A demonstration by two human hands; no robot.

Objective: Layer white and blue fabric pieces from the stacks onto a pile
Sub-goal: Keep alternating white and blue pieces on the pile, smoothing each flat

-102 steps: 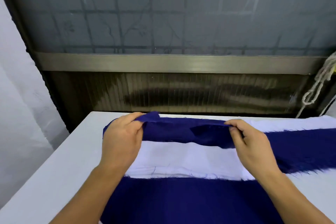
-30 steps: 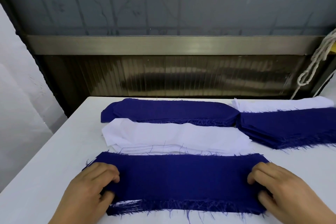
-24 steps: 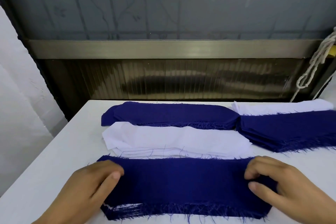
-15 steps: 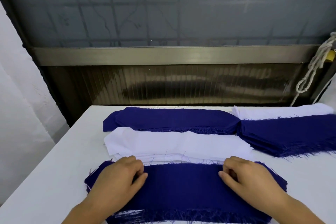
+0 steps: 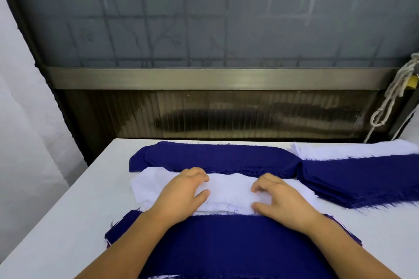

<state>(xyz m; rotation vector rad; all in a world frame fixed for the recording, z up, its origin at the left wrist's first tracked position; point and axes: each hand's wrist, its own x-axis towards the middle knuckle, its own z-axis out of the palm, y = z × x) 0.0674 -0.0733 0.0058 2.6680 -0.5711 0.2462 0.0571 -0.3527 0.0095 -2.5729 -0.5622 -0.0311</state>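
A person is standing at a white counter [image 5: 68,222], both forearms reaching forward over a pile topped with blue fabric [image 5: 226,247] at the near edge. Just beyond that pile, a stack of white fabric pieces [image 5: 229,190] is lying across the middle of the counter, and both hands are resting on it.

The left hand [image 5: 181,197] is sitting palm down on the white stack with its fingers [image 5: 199,174] curled at the far edge and the thumb stretched toward the centre. The right hand [image 5: 281,197] is mirroring it, fingers bent against the cloth and thumb along the near edge. Neither hand is clearly pinching a layer yet; the fingers appear to be pressing and feeling for the top piece, not gripping it.

Behind the white stack, a stack of blue pieces [image 5: 215,158] is lying along the far side of the counter. To the right, another blue stack [image 5: 362,179] is overlapping a second white stack [image 5: 353,149].

The likely trouble from here is picking up more than one white layer, since the pieces are thin and their frayed threads are catching on each other. Dragging the fingers could also be skewing the whole stack toward the near pile. Loose blue threads are already lying on the white edge and could be carried along. A limp piece lifted unevenly could fold or land crooked on the blue layer.
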